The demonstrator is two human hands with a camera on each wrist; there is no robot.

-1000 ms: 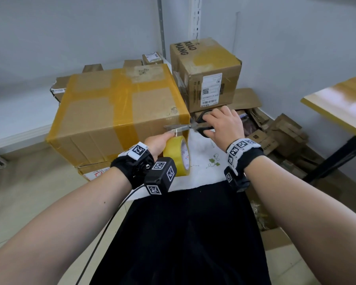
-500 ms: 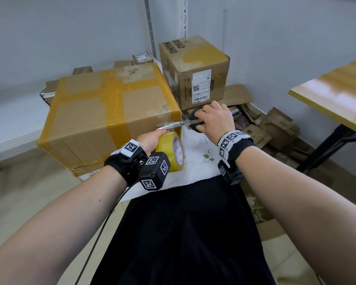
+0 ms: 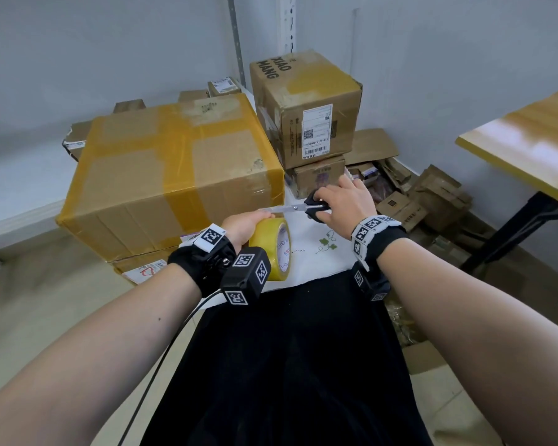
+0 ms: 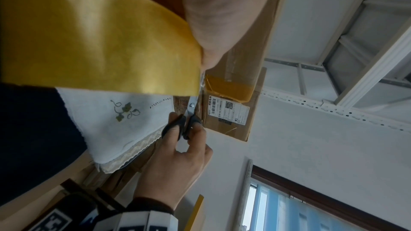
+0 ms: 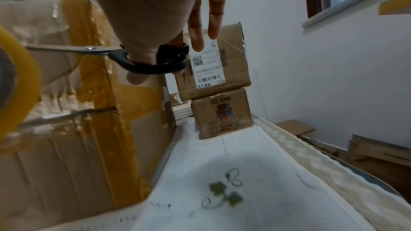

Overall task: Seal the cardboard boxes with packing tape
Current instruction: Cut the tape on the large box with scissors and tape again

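Observation:
A large cardboard box crossed with yellow tape strips lies on a white cloth. In front of its right corner my left hand grips a roll of yellow packing tape, also seen close up as the tape roll. My right hand holds black-handled scissors, thumb and fingers through the loops, two fingers stretched out. The scissors have their blades together, pointing left, tips just above the roll by my left thumb. No tape strand between roll and box shows clearly.
A smaller labelled box stands stacked on another small box right of the large one. Flattened cardboard scraps pile against the wall at right. A yellow-topped table juts in from the right. The embroidered white cloth covers the surface.
The scissor blades have stayed by my left thumb over the roll. Both hands sit a little lower and nearer the box's front corner; the head view has shifted slightly.

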